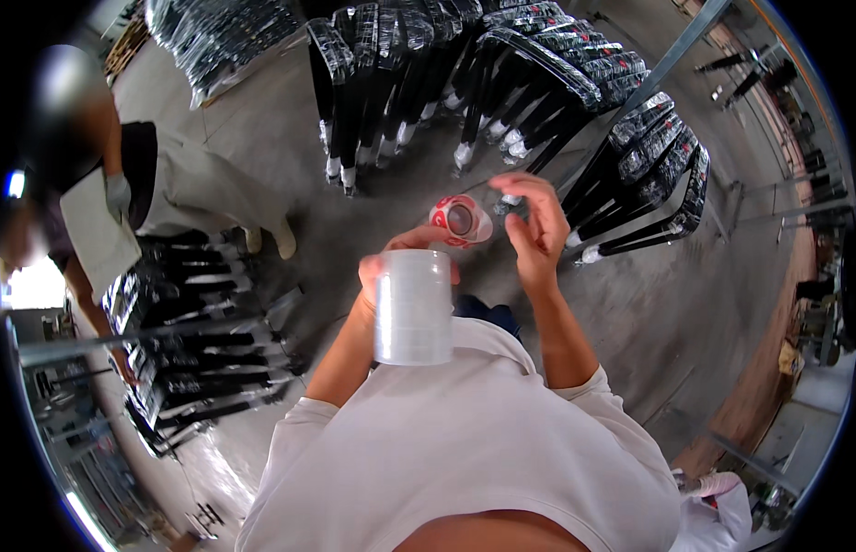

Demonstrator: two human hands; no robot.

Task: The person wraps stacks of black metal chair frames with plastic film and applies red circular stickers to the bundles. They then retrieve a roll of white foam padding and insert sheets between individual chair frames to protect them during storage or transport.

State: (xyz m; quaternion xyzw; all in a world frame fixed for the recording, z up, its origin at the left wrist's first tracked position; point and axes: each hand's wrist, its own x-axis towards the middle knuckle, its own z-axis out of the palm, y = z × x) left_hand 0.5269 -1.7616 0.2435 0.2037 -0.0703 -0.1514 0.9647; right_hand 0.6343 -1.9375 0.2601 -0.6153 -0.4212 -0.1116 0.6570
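While another person point(124, 198) stands over at nine o'clock, bent above a stack of black wrapped parts point(198, 354) on the concrete floor point(354, 212), the action sits dead centre. The left hand point(391, 262) comes up from six o'clock and is wrapped around a fat roll of clear stretch film point(412, 306), which stands upright against the forearm, fingers curled over its top rim. Just above it, at about twelve o'clock from the film, a small roll of red and white tape point(460, 219) is pinched at the left fingertips, its hollow core facing the camera. Moving right, the right hand point(536, 230) hovers beside that tape at its three o'clock, fingers bent and pinching at the tape's edge; whether it has the loose end I cannot tell. So the two hands are close together, both busy at the tape. Up at twelve and one o'clock, rows of black film-wrapped bundles point(547, 64) lean against a metal rack point(672, 60).
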